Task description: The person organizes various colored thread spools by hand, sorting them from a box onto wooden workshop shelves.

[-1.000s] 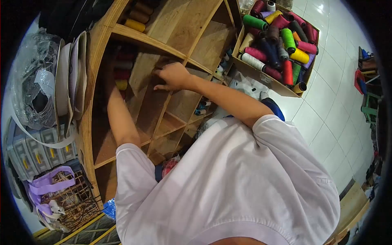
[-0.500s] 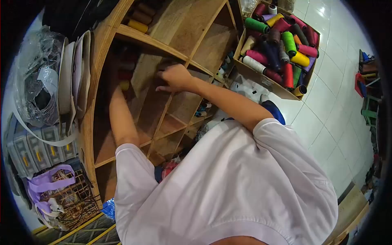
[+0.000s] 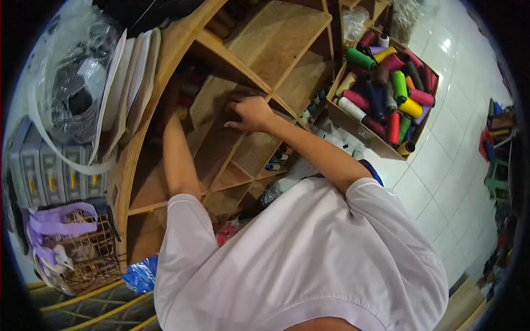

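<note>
My left hand (image 3: 174,98) reaches deep into a dark compartment of the wooden shelf unit (image 3: 265,33), next to a row of red and dark thread spools (image 3: 190,87). The hand is blurred and in shadow, so its grip is unclear. My right hand (image 3: 251,113) rests on the front edge of a shelf divider (image 3: 234,151), with its fingers curled over the wood. My white shirt fills the lower part of the view.
A cardboard box (image 3: 359,128) full of coloured thread cones (image 3: 400,83) stands on the white tiled floor (image 3: 441,182) to the right. On the left are a plastic-wrapped roll (image 3: 77,83), small drawer units (image 3: 49,176) and a wicker basket (image 3: 83,254).
My left arm has pushed a little further up into the compartment. My right hand has stayed on the divider. The view has shifted slightly down and to the right.
</note>
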The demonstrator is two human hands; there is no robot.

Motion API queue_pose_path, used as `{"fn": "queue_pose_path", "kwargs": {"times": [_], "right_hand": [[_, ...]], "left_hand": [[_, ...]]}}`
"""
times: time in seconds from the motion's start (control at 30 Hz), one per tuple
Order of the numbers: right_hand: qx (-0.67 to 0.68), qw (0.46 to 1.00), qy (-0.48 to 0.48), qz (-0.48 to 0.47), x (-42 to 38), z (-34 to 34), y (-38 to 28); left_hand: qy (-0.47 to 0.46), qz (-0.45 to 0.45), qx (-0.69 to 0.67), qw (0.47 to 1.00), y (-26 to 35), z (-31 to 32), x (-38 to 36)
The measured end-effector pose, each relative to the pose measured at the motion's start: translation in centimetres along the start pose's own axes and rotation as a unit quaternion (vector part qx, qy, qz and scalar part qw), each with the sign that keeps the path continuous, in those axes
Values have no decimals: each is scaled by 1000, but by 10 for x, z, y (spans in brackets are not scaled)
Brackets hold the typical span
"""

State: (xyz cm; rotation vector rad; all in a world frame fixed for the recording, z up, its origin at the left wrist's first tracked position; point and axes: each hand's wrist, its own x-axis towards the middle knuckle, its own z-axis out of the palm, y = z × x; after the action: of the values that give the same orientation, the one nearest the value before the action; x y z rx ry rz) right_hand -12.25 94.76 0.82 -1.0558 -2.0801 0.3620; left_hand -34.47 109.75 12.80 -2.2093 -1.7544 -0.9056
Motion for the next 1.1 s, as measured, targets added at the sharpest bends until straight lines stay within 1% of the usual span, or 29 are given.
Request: {"fn": "queue_pose_path", "kwargs": {"times": [0.07,0.13,0.2,0.23,0.27,0.33,0.37,0.47,0.5,0.53,0.6,0.63,0.73,0.77,0.8,0.87,0.9,0.93,0.97,1.0,1.03,1.07,1.1], "right_hand": [[-5,1000,15,9,0,1,0],[-22,1000,7,-14,0,-1,-2],[-36,997,-41,52,2,-5,-6],[-53,998,35,6,0,-2,-4],[-51,998,30,-1,0,-2,-4],[-22,999,19,18,1,-6,-7],[-25,999,36,13,1,-6,-9],[-37,999,10,19,2,-3,-8],[-25,999,46,-9,2,-3,-8],[-22,999,43,-10,2,-2,-8],[-54,997,53,-7,2,2,-7],[-60,998,27,20,2,4,-8],[-38,998,42,0,2,0,-10],[-41,997,58,-13,3,0,-10],[-43,997,61,-13,5,-3,-13],[-42,998,48,3,3,-5,-17],[-43,998,48,11,2,-5,-18],[-45,997,54,11,2,-2,-17],[-49,997,60,12,1,0,-15],[-52,997,57,20,-2,3,-13],[-50,997,57,15,-1,5,-12],[-48,997,61,7,1,3,-13],[-52,998,25,24,1,-3,-17]], "left_hand": [[-24,-54,-16,998,23,-12,-26],[-45,-126,-67,989,63,-23,-69],[-10,-144,-99,985,88,-16,-115],[35,-118,-97,988,91,-4,-142],[80,-91,-92,988,95,8,-170],[53,-164,-177,969,91,5,-205],[68,-193,-191,960,86,2,-212],[90,-223,-171,956,56,-15,-216],[94,-221,-147,960,45,-21,-215],[94,-225,-144,959,37,-25,-216],[93,-230,-167,954,25,-29,-218],[94,-230,-168,954,21,-27,-216],[34,-199,-120,972,6,-22,-198],[40,-135,-170,975,-12,-13,-189],[41,-131,-171,976,-13,-10,-182],[7,-116,-112,987,-17,1,-173],[31,-99,-116,988,-39,22,-171],[21,-99,-120,988,-63,35,-169],[11,-147,-176,973,-86,47,-165],[2,-195,-229,954,-96,56,-167],[-24,-350,-176,920,-16,1,-157],[-28,-346,-179,920,-17,3,-159],[-2,-343,-167,925,-22,5,-160]]}}
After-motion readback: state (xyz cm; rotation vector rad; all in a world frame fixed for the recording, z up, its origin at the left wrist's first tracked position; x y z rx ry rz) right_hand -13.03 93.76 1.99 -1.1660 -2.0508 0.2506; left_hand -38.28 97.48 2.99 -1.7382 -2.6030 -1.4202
